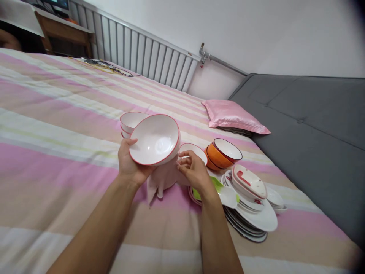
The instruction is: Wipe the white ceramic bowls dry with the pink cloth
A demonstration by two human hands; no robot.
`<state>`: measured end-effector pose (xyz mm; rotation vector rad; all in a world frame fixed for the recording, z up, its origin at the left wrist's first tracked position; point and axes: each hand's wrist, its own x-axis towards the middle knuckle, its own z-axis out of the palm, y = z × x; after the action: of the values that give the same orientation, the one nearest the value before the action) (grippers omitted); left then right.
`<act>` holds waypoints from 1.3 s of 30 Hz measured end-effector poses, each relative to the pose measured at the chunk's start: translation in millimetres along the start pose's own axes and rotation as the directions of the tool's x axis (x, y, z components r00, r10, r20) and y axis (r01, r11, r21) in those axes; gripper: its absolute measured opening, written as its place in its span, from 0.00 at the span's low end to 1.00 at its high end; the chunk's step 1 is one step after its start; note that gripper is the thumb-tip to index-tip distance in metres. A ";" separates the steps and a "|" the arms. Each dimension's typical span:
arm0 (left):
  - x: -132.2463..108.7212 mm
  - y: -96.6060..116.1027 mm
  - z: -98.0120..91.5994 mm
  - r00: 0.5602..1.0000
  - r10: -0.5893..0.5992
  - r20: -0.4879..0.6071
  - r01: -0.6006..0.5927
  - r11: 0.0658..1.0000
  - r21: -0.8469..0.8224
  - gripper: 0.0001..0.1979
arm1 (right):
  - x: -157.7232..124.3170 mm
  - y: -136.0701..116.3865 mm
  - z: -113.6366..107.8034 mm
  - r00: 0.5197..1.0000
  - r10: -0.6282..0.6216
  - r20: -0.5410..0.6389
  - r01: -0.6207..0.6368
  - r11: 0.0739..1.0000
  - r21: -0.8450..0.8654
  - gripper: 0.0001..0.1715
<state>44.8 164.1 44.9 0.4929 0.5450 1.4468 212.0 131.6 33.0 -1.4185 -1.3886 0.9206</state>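
Note:
My left hand (129,164) grips a large white bowl with a red rim (154,139), tilted with its inside facing me, above the bed. A pale pink cloth (164,179) hangs under the bowl. My right hand (194,170) has its fingers curled against that cloth at the bowl's underside. Behind the bowl stand stacked white red-rimmed bowls (130,121). A smaller white bowl (196,150) sits just right of the held one.
Two nested orange bowls (221,154) and a pile of white plates and small dishes (252,213) lie right of my hands on the striped bedspread (57,125). A pink pillow (232,116) lies beyond. A grey sofa (313,133) borders the right; a radiator (148,57) lines the wall.

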 end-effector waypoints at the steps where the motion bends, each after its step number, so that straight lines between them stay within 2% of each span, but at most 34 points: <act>1: 0.7 2.0 -0.9 1.000 0.014 0.006 -0.014 1.000 0.009 0.22 | -0.5 -0.3 -0.2 1.000 0.004 0.012 -0.003 1.000 -0.030 0.16; 5: 2.1 13.9 -4.8 0.996 0.088 0.027 -0.088 0.996 0.001 0.20 | -3.8 -3.2 -9.0 0.999 -0.041 -0.011 0.038 0.979 -0.202 0.12; 8: 2.7 25.1 -9.0 0.986 0.147 0.073 -0.143 0.988 -0.051 0.19 | -7.2 -4.7 -21.1 0.987 -0.088 -0.136 0.028 0.920 -0.391 0.09; 12: 3.3 37.6 -14.2 0.971 0.212 0.106 -0.200 0.973 -0.114 0.18 | -11.0 -6.7 -32.8 0.934 -0.157 -0.322 -0.046 0.839 -0.543 0.11; 16: 3.4 41.9 -16.1 0.972 0.218 0.084 -0.208 0.972 -0.111 0.16 | -11.4 -9.7 -34.0 0.892 -0.229 -0.389 -0.050 0.808 -0.588 0.14; 19: 3.6 41.0 -15.4 0.975 0.213 0.070 -0.207 0.975 -0.085 0.16 | -11.6 -11.6 -31.5 0.913 -0.216 -0.345 -0.005 0.842 -0.539 0.13; 22: 3.0 38.6 -13.2 0.980 0.197 0.042 -0.194 0.978 -0.073 0.16 | -14.7 -14.3 -28.0 0.965 -0.212 -0.154 0.116 0.873 -0.475 0.15; 25: 0.3 34.6 -8.9 0.985 0.166 0.055 -0.163 0.985 -0.064 0.18 | -18.9 -19.5 -21.3 0.976 -0.218 -0.015 0.200 0.920 -0.337 0.15; 28: -4.3 28.0 -2.2 0.988 0.137 0.074 -0.134 0.990 -0.044 0.19 | -19.6 -23.6 -9.8 0.993 -0.115 0.023 0.117 0.985 -0.129 0.16; 31: -9.8 20.3 6.3 0.994 0.096 0.054 -0.095 0.995 -0.014 0.19 | -14.5 -22.3 3.5 0.995 0.012 0.100 -0.017 0.999 0.048 0.27; 33: -13.4 16.1 12.3 0.997 0.066 0.043 -0.066 0.998 -0.007 0.20 | -9.7 -18.9 10.9 0.992 0.056 0.110 -0.072 0.986 0.149 0.30; 36: -17.8 12.9 19.6 0.999 0.028 0.040 -0.028 0.999 -0.022 0.21 | -4.8 -14.8 17.9 0.991 0.113 0.073 -0.130 0.948 0.290 0.28; 39: -20.3 12.9 22.9 0.999 -0.005 0.051 0.008 0.998 -0.055 0.21 | -4.0 -15.1 20.4 0.990 0.125 0.057 -0.138 0.893 0.429 0.22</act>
<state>48.0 145.0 71.8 0.4824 0.4641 1.4358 187.7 128.9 40.9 -1.1677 -1.0288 1.2537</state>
